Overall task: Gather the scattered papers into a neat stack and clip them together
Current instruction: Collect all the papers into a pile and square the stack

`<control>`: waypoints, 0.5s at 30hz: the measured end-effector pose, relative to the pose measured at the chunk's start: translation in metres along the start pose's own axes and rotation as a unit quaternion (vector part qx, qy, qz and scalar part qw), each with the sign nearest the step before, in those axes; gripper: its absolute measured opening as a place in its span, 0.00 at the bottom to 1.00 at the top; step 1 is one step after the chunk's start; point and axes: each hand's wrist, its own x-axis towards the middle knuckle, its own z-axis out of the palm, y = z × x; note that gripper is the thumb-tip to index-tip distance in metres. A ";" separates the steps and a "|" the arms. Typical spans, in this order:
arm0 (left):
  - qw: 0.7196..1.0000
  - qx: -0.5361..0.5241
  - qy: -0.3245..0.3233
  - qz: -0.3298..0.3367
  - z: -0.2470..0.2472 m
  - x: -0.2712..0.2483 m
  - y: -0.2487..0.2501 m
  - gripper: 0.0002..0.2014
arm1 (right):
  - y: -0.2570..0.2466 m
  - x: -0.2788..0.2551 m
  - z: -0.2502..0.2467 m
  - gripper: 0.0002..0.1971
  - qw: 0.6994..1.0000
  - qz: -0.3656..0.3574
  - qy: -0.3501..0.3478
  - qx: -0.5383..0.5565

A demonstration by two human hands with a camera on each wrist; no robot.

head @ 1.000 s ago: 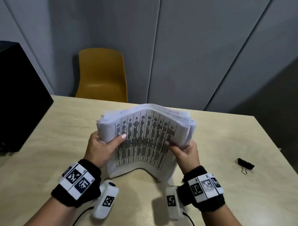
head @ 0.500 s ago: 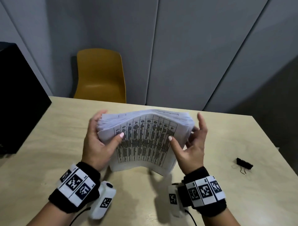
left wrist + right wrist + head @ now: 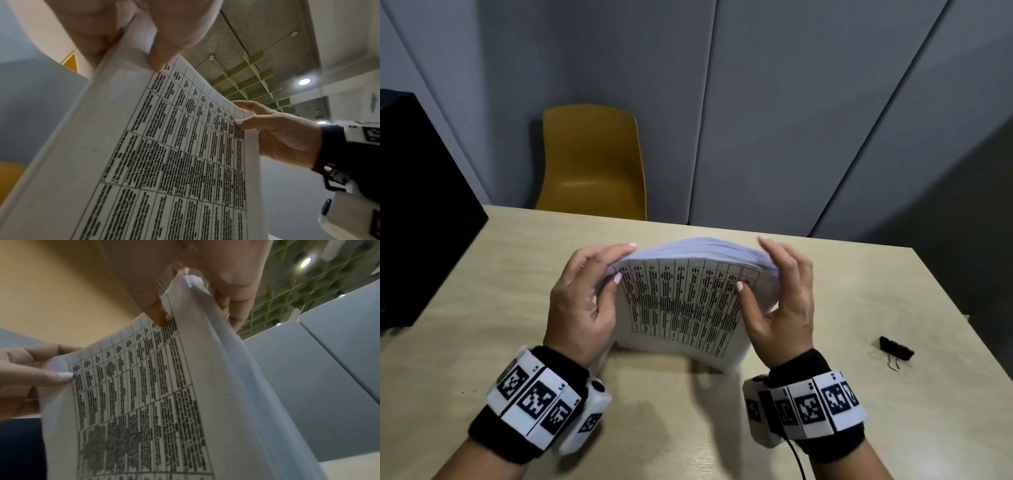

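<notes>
A thick stack of papers [image 3: 681,301] stands on its lower edge on the wooden table [image 3: 482,291], its printed grid page facing me. My left hand [image 3: 624,261] grips the stack's upper left corner, thumb on the front page and fingers over the top. At the upper right corner my right hand [image 3: 751,263] holds it the same way. The left wrist view shows the stack [image 3: 164,154] from below, with the right hand [image 3: 277,129] at its far edge. In the right wrist view the thumb presses the page [image 3: 154,402]. A black binder clip [image 3: 896,347] lies on the table, right of my right wrist.
A yellow chair [image 3: 592,161] stands behind the table's far edge. A large black box [image 3: 414,212] sits at the table's left side. Grey wall panels [image 3: 774,120] close off the back. The table's right edge runs just beyond the clip.
Both hands slid up from the stack's sides to its top corners. The right hand briefly loosened its fingers, then closed on the corner. The stack now bows less and sits lower.
</notes>
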 end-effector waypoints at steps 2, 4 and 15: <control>1.000 -0.018 0.010 -0.001 -0.001 0.002 0.000 0.21 | 0.000 0.001 0.000 0.22 1.000 -0.014 -0.001 0.014; 0.993 -0.098 0.019 -0.058 -0.002 0.001 -0.002 0.29 | 0.004 -0.001 -0.003 0.25 0.997 0.022 0.009 0.070; 0.922 -0.239 -0.086 -0.293 0.028 -0.022 -0.021 0.13 | 0.027 -0.028 0.012 0.15 0.919 0.309 -0.109 0.221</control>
